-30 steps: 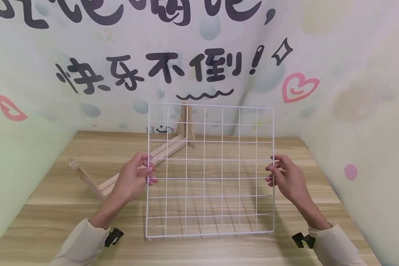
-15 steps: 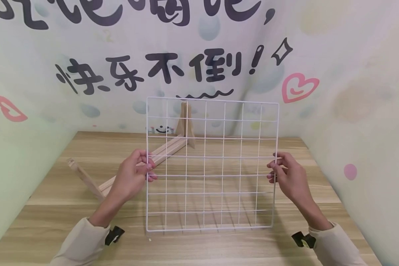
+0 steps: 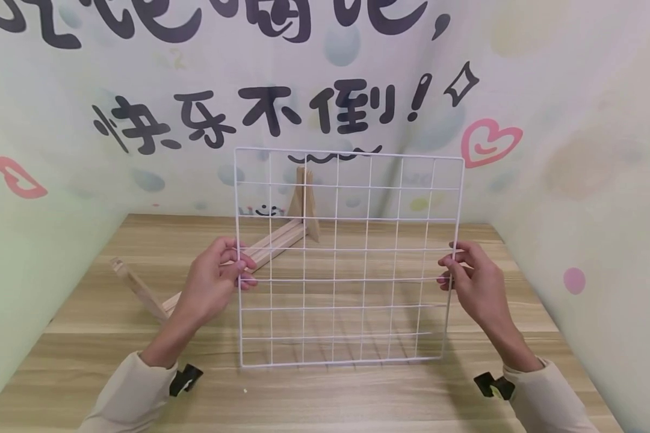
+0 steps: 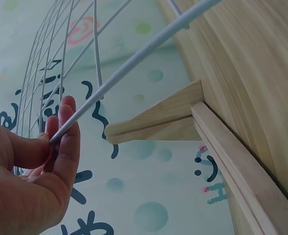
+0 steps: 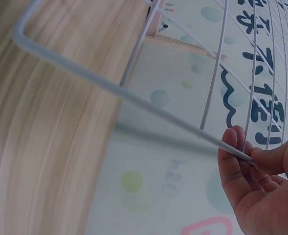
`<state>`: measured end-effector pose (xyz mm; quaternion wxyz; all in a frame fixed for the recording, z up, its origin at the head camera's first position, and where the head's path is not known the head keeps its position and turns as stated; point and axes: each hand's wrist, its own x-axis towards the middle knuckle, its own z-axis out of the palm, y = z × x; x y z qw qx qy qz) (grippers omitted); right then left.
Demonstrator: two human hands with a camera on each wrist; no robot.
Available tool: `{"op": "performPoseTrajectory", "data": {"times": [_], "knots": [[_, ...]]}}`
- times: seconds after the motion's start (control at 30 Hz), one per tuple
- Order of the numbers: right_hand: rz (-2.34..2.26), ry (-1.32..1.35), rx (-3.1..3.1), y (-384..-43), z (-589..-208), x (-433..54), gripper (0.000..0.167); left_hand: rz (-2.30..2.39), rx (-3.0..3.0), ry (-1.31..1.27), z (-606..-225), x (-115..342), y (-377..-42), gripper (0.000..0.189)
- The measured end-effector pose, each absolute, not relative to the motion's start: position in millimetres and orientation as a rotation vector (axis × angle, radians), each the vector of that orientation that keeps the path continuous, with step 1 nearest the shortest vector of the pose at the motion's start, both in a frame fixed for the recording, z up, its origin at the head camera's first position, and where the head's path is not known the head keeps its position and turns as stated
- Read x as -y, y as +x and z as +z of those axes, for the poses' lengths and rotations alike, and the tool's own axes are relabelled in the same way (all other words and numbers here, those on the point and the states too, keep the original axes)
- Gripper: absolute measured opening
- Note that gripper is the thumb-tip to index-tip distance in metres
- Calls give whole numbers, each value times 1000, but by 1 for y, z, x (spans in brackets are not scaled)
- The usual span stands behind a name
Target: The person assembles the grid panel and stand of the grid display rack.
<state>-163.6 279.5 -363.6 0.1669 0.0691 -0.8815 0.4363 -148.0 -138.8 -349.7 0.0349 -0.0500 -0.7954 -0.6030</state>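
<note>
A white wire grid panel (image 3: 334, 249) stands nearly upright between my two hands, over the middle of the table. My left hand (image 3: 211, 279) pinches its left edge wire between thumb and fingers, about halfway up. On the opposite edge my right hand (image 3: 478, 282) holds the wire the same way. The left wrist view has the left hand (image 4: 36, 171) with thumb and fingers round the edge wire. In the right wrist view the right hand (image 5: 261, 186) grips the other edge, and a rounded corner of the panel (image 5: 24, 36) shows at upper left.
Behind the panel's left part lies a wooden stand (image 3: 273, 246), a grooved bar with an upright at each end. Its near upright (image 3: 141, 291) leans left. The wood-grain table (image 3: 346, 409) meets a printed backdrop (image 3: 195, 180). A tiny white speck (image 3: 245, 391) lies near the front.
Both hands have raised the grid panel a little. Its top edge now sits higher and looks wider, as if tilted toward me. The wooden stand has stayed put.
</note>
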Motion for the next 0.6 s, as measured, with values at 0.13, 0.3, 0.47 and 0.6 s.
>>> {"op": "performPoseTrajectory", "data": {"times": [0.13,0.3,0.47,0.6], "knots": [[1263,188,2506,-165,-362,-279,34,-1816,2447,-170,-350,140,-150,24],[1302,206,2467,-166,-361,-277,34,-1777,2428,-196,-349,141,-153,24],[1322,225,2405,-168,-357,-276,31,-1726,2424,-226,-347,141,-156,23],[1312,234,2375,-168,-354,-276,30,-1723,2422,-228,-344,140,-158,21]]}}
